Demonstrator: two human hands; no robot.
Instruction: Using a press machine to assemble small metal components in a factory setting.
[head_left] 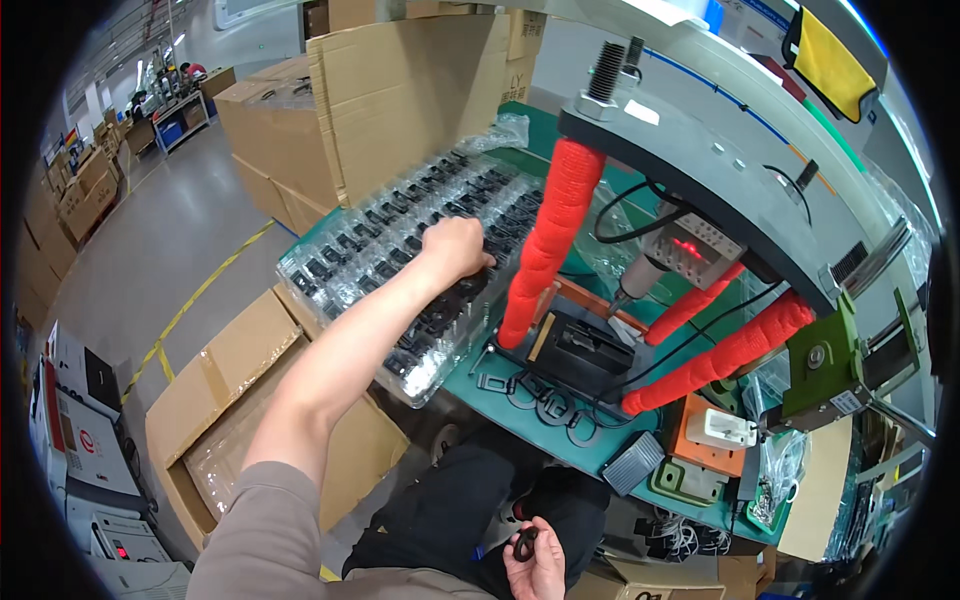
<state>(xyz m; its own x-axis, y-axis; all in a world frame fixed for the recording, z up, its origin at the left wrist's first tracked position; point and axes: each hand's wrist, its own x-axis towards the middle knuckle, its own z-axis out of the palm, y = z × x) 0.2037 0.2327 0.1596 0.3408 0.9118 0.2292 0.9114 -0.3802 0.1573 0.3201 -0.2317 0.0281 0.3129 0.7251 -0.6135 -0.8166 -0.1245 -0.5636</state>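
Right hand (541, 570) has a ring (519, 548) pinched in its fingers (546, 536), left hand (455, 246) is way ahead at the tray (420, 388), can't tell if it's pinching anything.

Open air lies above the clear tray (423, 386), where the left hand (457, 247) reaches; an upright cardboard flap (415, 100) walls the far left side. Between the nearer red posts (548, 235), a gap leads to the black block (580, 345), a black cable (703, 332) slanting along its right. The grey top plate (670, 135) blocks entry from above.
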